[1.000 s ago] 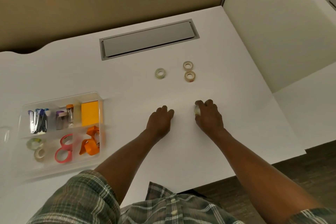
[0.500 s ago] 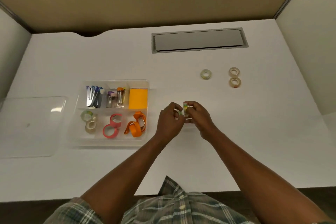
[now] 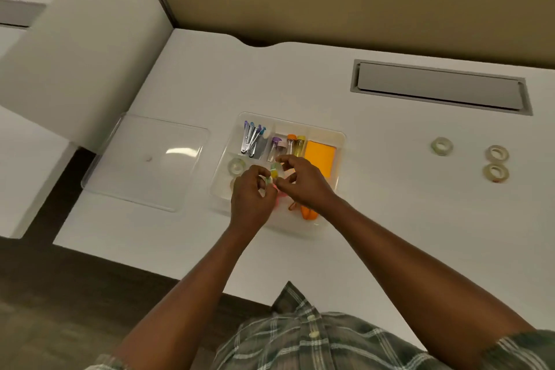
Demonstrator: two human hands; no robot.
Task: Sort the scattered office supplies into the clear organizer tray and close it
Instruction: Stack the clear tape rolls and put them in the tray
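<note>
The clear organizer tray [image 3: 327, 133] sits mid-desk, holding staplers [image 3: 251, 139], small vials [image 3: 289, 143], an orange pad [image 3: 319, 156], tape rolls [image 3: 236, 166] and orange clips [image 3: 307, 213]. Both hands hover over its near half. My left hand [image 3: 250, 200] and my right hand [image 3: 303, 182] pinch a small tape roll [image 3: 274, 175] between their fingertips. The tray's clear lid [image 3: 144, 159] lies flat to the left. Three loose tape rolls lie far right on the desk: one [image 3: 441, 146], another [image 3: 497, 154] and a third [image 3: 495, 173].
A grey cable hatch [image 3: 440, 88] is set into the desk behind the tray. A white partition [image 3: 81, 48] rises at the left, beside the lid. The desk's front edge runs near my plaid shirt [image 3: 315, 336].
My right hand picked a small tape roll off the desk, my left hand joined it, and both carried it left over the tray. The view swung left.
</note>
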